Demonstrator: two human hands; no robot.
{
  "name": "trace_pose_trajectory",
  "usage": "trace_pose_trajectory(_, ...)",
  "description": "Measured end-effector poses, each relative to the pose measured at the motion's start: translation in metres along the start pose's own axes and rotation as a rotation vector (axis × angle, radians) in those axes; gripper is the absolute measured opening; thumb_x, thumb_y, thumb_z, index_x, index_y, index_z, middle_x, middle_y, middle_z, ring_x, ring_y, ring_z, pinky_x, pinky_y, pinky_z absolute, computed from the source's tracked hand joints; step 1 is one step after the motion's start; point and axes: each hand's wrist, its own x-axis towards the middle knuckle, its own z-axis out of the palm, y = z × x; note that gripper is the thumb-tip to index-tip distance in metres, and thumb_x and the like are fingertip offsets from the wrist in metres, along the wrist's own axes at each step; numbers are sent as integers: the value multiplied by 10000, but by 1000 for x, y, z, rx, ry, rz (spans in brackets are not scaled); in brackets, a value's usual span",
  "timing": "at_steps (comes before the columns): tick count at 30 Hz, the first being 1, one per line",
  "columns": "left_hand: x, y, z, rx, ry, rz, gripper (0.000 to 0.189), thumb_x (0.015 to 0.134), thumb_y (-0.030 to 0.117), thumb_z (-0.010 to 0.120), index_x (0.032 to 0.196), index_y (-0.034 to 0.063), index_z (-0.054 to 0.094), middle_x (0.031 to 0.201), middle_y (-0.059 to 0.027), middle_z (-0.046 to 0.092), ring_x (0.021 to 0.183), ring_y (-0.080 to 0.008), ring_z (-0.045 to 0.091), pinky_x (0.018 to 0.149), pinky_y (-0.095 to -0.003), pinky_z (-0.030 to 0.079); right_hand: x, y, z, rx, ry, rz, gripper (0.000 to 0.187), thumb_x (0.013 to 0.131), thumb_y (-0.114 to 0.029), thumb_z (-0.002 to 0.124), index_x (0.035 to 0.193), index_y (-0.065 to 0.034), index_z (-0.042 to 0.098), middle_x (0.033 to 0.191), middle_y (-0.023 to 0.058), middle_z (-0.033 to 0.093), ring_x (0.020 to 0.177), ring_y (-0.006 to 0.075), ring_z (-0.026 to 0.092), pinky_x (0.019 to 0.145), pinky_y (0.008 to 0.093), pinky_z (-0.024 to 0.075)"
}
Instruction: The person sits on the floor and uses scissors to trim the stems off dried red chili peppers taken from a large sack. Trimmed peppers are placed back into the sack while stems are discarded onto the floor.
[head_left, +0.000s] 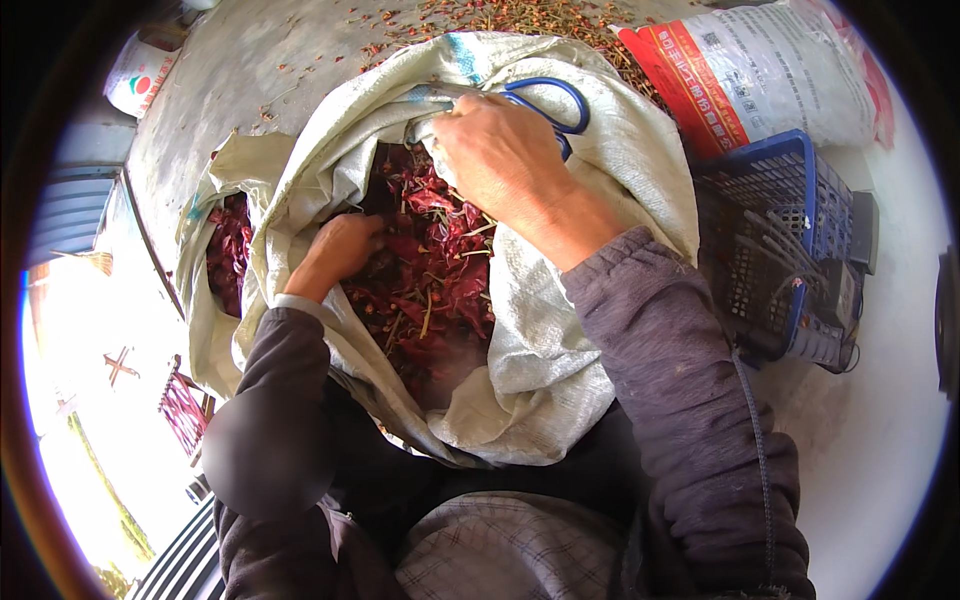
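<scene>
A large white woven sack (637, 187) stands before me with its mouth rolled down. Inside lie dried red chili peppers (442, 281) with pale stems. My left hand (341, 251) is within the sack's left side, against the peppers; its fingertips are partly hidden. At the far rim, my right hand (499, 146) has its fingers curled around the folded sack edge. Scissors with blue handles (576, 101) rest on the rim just beyond that hand, which partly covers them.
A second woven sack (214, 176) of red peppers stands at the left. Loose pepper bits (525, 19) are strewn on the concrete floor (247, 82). Rightward are a blue plastic basket (802, 195) and a printed red-and-white bag (780, 82). A white bucket (139, 75) stands far left.
</scene>
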Motion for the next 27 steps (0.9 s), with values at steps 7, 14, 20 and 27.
trace_pose_trajectory(7,-24,49,-69,-105,174,-70,171,867,169,710,988,50,691,850,-169,690,824,-370,673,741,-449,509,-7,-6,3,270,-293,142,299,856,-312,734,902,-16,728,833,179,716,791,368,719,727,458,575)
trace_pose_trajectory(14,-26,78,-92,-232,452,-69,167,880,157,719,1004,48,693,863,-160,698,796,-328,686,735,-387,523,3,-17,3,782,-73,159,478,982,-459,606,905,5,690,732,220,675,657,373,682,632,433,539)
trace_pose_trajectory(20,-20,83,-95,-194,479,-1,170,870,140,726,1013,54,698,919,-153,702,860,-326,689,771,-393,525,10,-13,10,456,-6,171,429,955,-394,619,846,16,677,721,198,692,708,374,708,657,453,569)
trace_pose_trajectory(27,-18,99,-99,-201,549,103,281,909,142,692,1170,49,645,1031,-177,704,996,-326,683,870,-407,516,12,-18,18,241,180,-54,218,922,-274,646,838,-73,661,698,122,692,678,291,717,601,394,576)
